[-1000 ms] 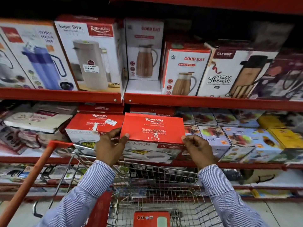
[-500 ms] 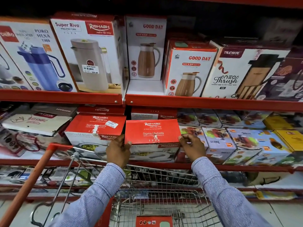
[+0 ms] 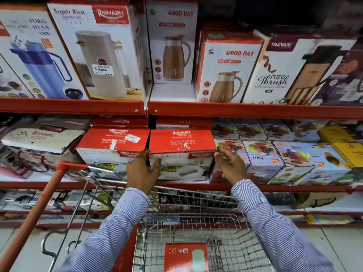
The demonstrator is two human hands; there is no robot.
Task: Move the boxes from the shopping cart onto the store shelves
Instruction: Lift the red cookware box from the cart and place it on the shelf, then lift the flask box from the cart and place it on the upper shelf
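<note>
A red and white casserole box [image 3: 181,146] sits on the middle shelf [image 3: 275,187], beside a matching box [image 3: 112,144] on its left. My left hand [image 3: 142,169] presses flat against the box's lower left front corner. At the box's right edge, my right hand [image 3: 229,163] has its fingers spread and only the fingertips near the corner. The wire shopping cart [image 3: 188,232] stands below my arms. One small red box [image 3: 185,258] lies in its basket.
The upper shelf [image 3: 72,107] holds tall flask and jug boxes. Juicer boxes [image 3: 261,160] crowd the middle shelf right of the casserole box, yellow boxes [image 3: 345,152] further right. Flat packs [image 3: 41,138] lie at the left. The cart's red handle [image 3: 39,211] slants at lower left.
The casserole box went from held in the air to set down and pushed back onto the middle shelf. My right hand has loosened from its side; my left hand slid to its front.
</note>
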